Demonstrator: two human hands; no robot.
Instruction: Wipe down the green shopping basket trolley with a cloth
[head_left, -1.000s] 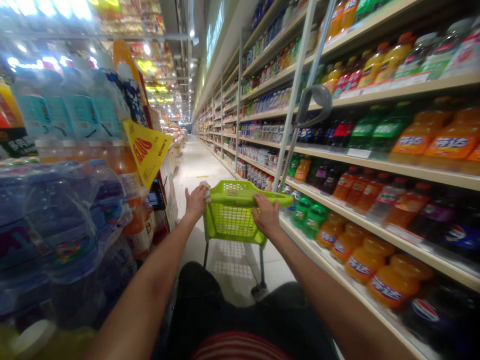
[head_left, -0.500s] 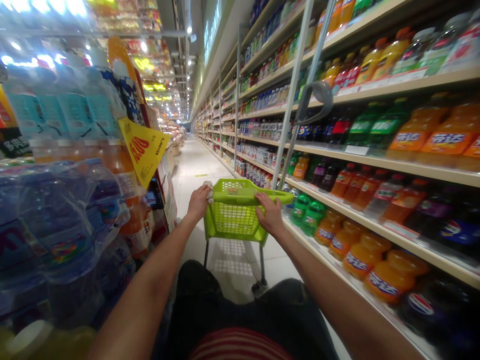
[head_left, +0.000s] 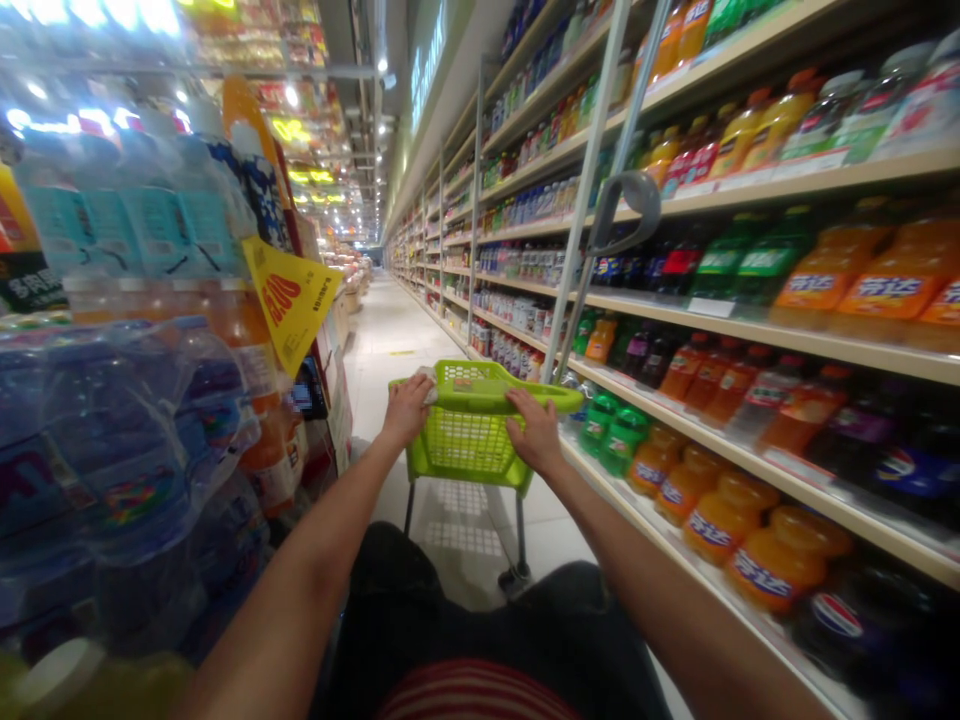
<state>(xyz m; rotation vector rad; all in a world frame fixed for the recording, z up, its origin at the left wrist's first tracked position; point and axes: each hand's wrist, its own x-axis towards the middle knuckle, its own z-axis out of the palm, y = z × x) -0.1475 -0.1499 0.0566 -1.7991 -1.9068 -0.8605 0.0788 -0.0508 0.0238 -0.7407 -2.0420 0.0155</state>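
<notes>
A lime-green shopping cart (head_left: pixel 469 446) with a mesh basket stands in front of me, its wheels on the tiled floor. My left hand (head_left: pixel 407 410) is closed on a crumpled white cloth (head_left: pixel 430 385), which presses against the left part of the cart handle (head_left: pixel 476 398). Whether it is cloth or paper tissue is hard to tell. Further right, my right hand (head_left: pixel 534 432) grips the same handle, with its fingers over the top. Part of each hand's fingers is hidden.
Shelves of drink bottles (head_left: pixel 712 512) line the right side, close to the cart. On the left rise stacked, plastic-wrapped water bottles (head_left: pixel 112 430) with a yellow price sign (head_left: pixel 289 300). A grey ladder-like rail (head_left: pixel 626 215) leans at the shelves. The aisle floor (head_left: pixel 382 310) runs ahead.
My left hand has slid a little to the right along the cart handle with the white cloth. My right hand keeps its grip in nearly the same place.
</notes>
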